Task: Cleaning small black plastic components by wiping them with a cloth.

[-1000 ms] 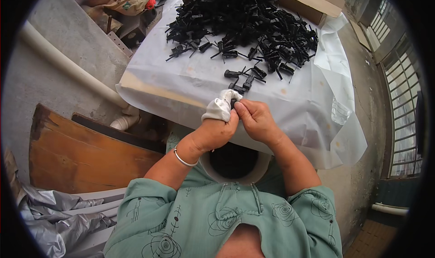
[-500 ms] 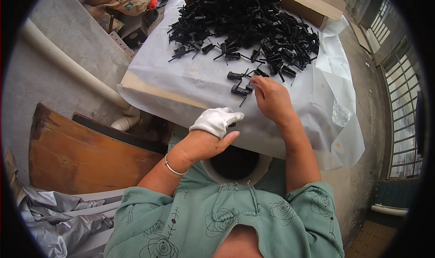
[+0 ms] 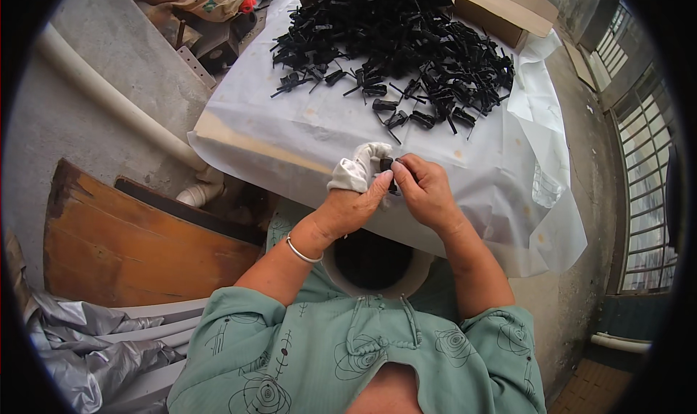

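The left hand (image 3: pixel 359 181), partly gloved in white, pinches a small black part (image 3: pixel 386 165); the right hand (image 3: pixel 427 190), just beside, clamps onto the same part; a heap of similar parts (image 3: pixel 392 47) lies beyond both hands.

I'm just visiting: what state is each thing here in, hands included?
Left hand: partly gloved, thumb bare, gripping a part
Right hand: bare, pinching at the same part
Black part: held between both hands
Black heap: loose, jumbled
White sheet: wrinkled, draped over the table edge
Pale round container: uncovered, dark inside
Silver sheeting: crumpled
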